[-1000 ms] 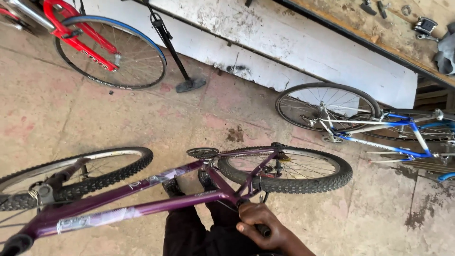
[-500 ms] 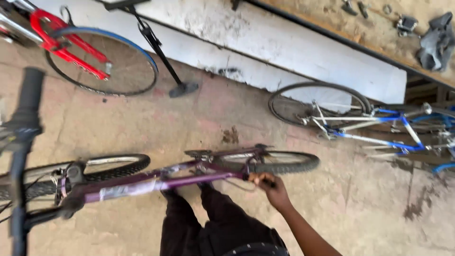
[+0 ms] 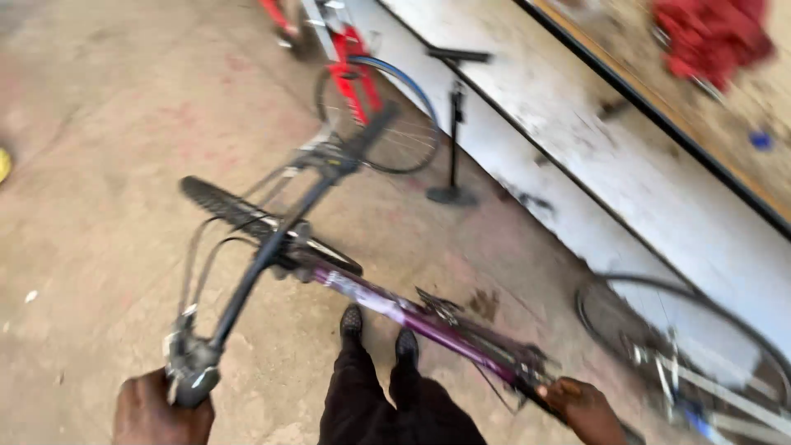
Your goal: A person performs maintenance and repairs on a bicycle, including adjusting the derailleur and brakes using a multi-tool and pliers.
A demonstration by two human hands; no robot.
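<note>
A purple bicycle (image 3: 387,309) stands upright in front of me, its frame running from the handlebar at lower left to the rear at lower right. My left hand (image 3: 161,410) grips the near end of the black handlebar (image 3: 272,247). My right hand (image 3: 587,408) holds the rear part of the purple frame. The front wheel (image 3: 247,218) points away to the upper left. My black trousers and shoes (image 3: 375,330) show below the frame. The picture is blurred by motion.
A red bicycle (image 3: 354,74) with a blue-rimmed wheel stands at the top. A black floor pump (image 3: 451,140) stands by the white wall (image 3: 593,165). A blue and white bicycle (image 3: 692,363) lies at the right. The concrete floor (image 3: 107,165) spreads out to the left.
The purple bicycle has been lifted from lying on the floor to standing upright. My left hand has taken the handlebar, and the view has swung to the left.
</note>
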